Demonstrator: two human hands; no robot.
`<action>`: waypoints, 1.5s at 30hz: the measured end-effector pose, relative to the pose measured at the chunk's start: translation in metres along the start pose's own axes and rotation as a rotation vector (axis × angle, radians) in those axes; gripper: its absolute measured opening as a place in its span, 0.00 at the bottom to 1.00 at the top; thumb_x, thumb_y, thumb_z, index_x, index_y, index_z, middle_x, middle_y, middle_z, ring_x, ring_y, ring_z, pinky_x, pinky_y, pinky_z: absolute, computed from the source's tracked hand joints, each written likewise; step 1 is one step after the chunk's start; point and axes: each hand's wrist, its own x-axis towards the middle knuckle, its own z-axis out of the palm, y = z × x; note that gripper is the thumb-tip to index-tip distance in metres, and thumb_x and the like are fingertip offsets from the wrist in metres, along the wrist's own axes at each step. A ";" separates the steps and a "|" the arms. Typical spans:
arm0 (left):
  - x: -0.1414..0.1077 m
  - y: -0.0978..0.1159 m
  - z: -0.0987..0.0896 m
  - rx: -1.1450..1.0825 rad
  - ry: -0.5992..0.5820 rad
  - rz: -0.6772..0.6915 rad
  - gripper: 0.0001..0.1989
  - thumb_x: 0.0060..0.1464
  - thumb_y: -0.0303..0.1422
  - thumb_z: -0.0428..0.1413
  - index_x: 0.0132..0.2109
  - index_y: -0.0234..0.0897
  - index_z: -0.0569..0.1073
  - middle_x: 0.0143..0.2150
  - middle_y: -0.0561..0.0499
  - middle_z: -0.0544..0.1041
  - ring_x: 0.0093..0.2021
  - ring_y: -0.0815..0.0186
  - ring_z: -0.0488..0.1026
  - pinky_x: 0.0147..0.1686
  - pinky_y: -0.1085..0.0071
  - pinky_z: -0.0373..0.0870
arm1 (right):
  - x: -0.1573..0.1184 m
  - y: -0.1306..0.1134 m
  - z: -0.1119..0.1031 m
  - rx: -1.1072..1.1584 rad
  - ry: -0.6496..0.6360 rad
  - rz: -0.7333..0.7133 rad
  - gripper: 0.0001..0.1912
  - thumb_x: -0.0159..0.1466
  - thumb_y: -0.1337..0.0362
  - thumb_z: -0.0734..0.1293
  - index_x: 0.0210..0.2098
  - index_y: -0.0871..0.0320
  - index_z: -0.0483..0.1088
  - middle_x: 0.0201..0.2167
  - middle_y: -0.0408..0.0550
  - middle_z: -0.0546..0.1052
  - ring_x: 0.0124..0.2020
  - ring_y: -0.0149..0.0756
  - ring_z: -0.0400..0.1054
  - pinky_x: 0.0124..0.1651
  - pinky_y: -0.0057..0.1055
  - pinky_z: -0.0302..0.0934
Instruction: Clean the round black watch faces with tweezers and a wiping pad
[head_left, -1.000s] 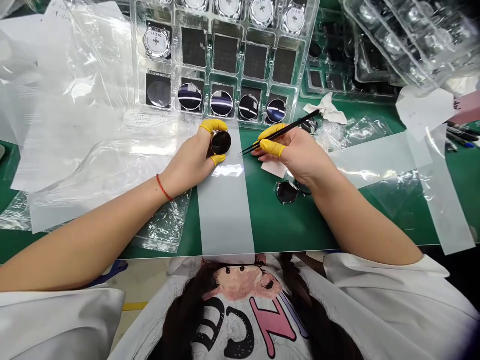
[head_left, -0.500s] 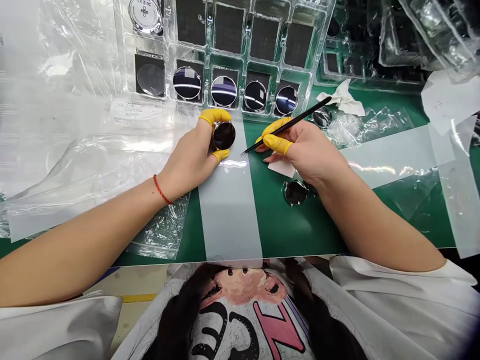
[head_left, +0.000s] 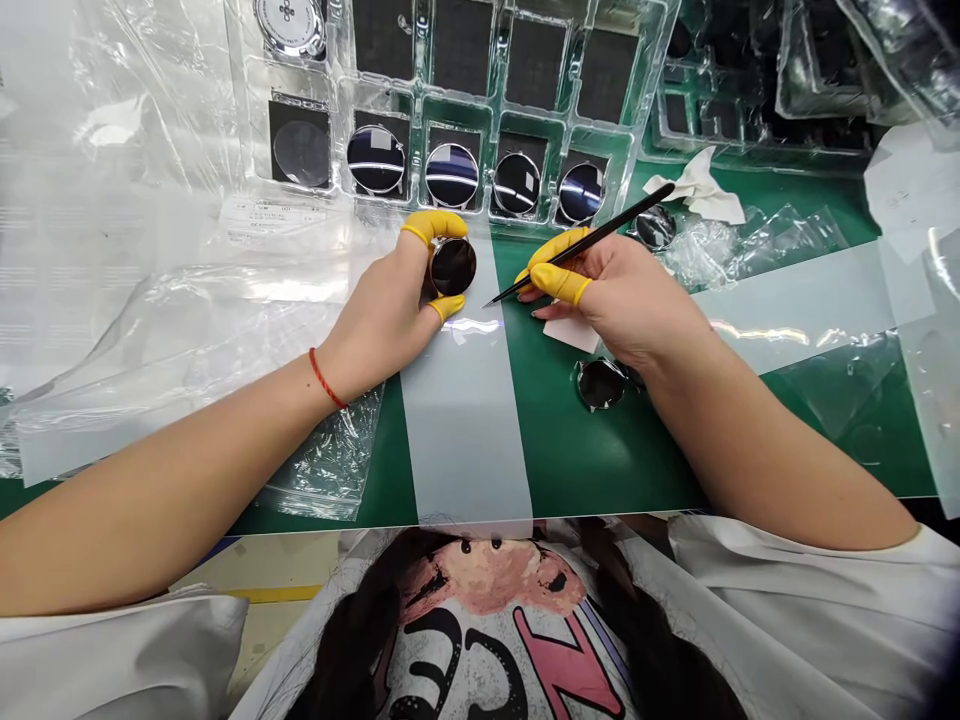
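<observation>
Between thumb and index finger, my left hand (head_left: 401,300) grips a round, dark-faced watch head (head_left: 454,266) by its edge, above a translucent strip (head_left: 469,430). Yellow finger cots cover those fingertips. My right hand (head_left: 607,285) is closed around thin black tweezers (head_left: 600,235), also with yellow cots on. The pointed tip hangs over the strip, a little right of and below the watch head, apart from it. Below my right hand lie a pale pink paper piece (head_left: 571,332) and another round dark watch piece (head_left: 601,384) with clear film around it.
A clear compartment tray (head_left: 491,108) at the back holds several round watch pieces. Plastic bags (head_left: 187,300) cover the left side. Crumpled white tissue (head_left: 705,188), clear wrap (head_left: 731,250) and stacked trays (head_left: 750,150) lie at the right.
The view has shifted slightly, so most things appear a little further right. Both hands keep their grips, and the tweezer tip stays near the watch head.
</observation>
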 end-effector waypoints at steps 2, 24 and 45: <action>0.000 0.001 0.000 0.015 -0.005 -0.011 0.28 0.48 0.30 0.62 0.57 0.42 0.66 0.47 0.49 0.75 0.30 0.64 0.71 0.34 0.66 0.67 | 0.000 0.000 0.000 -0.011 -0.006 0.000 0.10 0.59 0.58 0.75 0.33 0.56 0.74 0.33 0.45 0.80 0.35 0.32 0.76 0.30 0.25 0.72; -0.015 0.022 0.002 -0.352 0.019 -0.001 0.27 0.50 0.31 0.63 0.57 0.42 0.64 0.52 0.48 0.75 0.40 0.62 0.78 0.43 0.62 0.76 | -0.075 -0.051 -0.001 0.180 0.270 -0.413 0.03 0.63 0.58 0.73 0.34 0.49 0.78 0.33 0.40 0.77 0.36 0.32 0.75 0.43 0.32 0.74; -0.046 0.057 0.008 -0.445 0.017 0.106 0.25 0.55 0.26 0.63 0.56 0.43 0.65 0.48 0.53 0.77 0.39 0.70 0.79 0.47 0.68 0.80 | -0.063 -0.035 0.007 0.490 0.068 -0.092 0.11 0.57 0.51 0.77 0.29 0.50 0.79 0.31 0.37 0.77 0.37 0.27 0.72 0.52 0.27 0.68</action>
